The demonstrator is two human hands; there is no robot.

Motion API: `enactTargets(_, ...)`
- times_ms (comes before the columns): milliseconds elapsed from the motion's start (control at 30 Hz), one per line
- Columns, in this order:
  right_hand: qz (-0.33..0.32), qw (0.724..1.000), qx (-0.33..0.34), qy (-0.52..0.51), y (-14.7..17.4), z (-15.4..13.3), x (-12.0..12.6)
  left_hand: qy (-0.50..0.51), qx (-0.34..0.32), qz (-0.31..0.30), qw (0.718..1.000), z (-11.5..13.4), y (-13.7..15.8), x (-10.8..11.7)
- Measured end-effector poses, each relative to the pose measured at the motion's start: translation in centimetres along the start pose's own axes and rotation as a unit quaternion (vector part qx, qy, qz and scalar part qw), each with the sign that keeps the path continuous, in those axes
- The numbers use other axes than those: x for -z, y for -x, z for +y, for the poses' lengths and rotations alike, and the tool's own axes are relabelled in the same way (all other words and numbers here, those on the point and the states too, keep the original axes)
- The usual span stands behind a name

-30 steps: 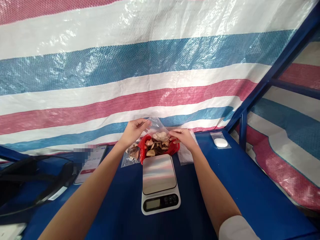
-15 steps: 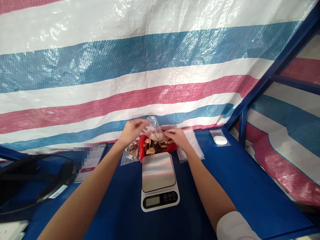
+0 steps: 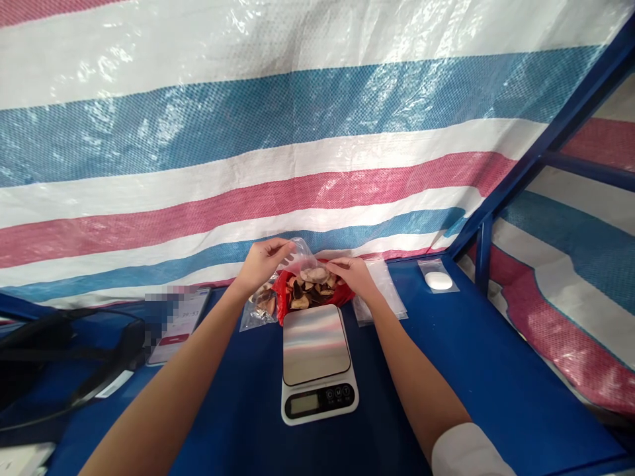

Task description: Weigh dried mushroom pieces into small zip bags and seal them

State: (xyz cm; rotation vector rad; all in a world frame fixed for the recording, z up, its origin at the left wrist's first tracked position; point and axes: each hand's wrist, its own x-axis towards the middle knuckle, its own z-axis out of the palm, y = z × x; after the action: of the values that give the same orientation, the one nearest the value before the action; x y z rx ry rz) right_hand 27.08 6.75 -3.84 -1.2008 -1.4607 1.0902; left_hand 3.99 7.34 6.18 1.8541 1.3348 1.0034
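The left hand [image 3: 262, 262] is pinching the rim of a small clear bag [image 3: 299, 252] between thumb and fingers, its grip clamped on the plastic and holding the mouth up and open. The right hand [image 3: 353, 274] is lying at the other side of the bag mouth, fingers curled over a few dried slices [image 3: 313, 274]; its grip is closed on them, as far as the view shows, though the fingertips are partly hidden. The clear bag is hanging just above a red bag [image 3: 284, 299] filled with brown and pale dried slices, which is resting on the blue table [image 3: 476, 357] directly behind a digital scale [image 3: 317, 362].

The scale platform is standing bare and its display is too small to read. Judging from this, filling is in progress and weighing is not yet done. A second clear bag with slices inside [image 3: 258, 305] is lying just left of the red bag, touching it; one portion appears complete. A stack of flat empty bags [image 3: 384, 291] is lying right of the red bag, so more portions seem to remain.

A white puck-shaped object [image 3: 438, 280] is sitting near the table's far right corner. A striped tarpaulin [image 3: 297, 132] is hanging behind the table.
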Motion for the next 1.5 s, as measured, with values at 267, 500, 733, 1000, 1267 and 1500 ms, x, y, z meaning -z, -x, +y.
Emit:
enactTargets(267, 0.011, 0.997, 0.054, 0.048, -0.3, 0.9, -0.2, -0.001, -0.013, 0.04, 0.999, -0.3, 0.1, 0.5)
enactTargets(500, 0.004, 1.0, 0.023, 0.016, -0.3, 0.6, -0.1, -0.005, -0.02, 0.051, 0.998, 0.0, 0.3, 1.0)
enactTargets(733, -0.012, 0.999, -0.007, -0.05, 0.1, -0.1, -0.6, -0.001, 0.002, 0.018, 1.0, -0.2, 0.9, 1.0)
enactTargets(1000, 0.012, 0.997, 0.014, -0.073, -0.4, 1.1, -0.6, -0.042, -0.002, 0.017, 0.999, -0.4, 1.0, 2.3)
enactTargets(1267, 0.017, 0.996, 0.052, -0.064, -0.6, 1.7, -1.3, -0.024, -0.006, 0.013, 1.0, 0.0, 0.8, 2.4)
enactTargets(1500, 0.012, 0.997, 0.075, 0.017, -0.4, 1.6, -0.8, -0.039, -0.015, 0.025, 0.999, -0.1, 0.8, 2.4)
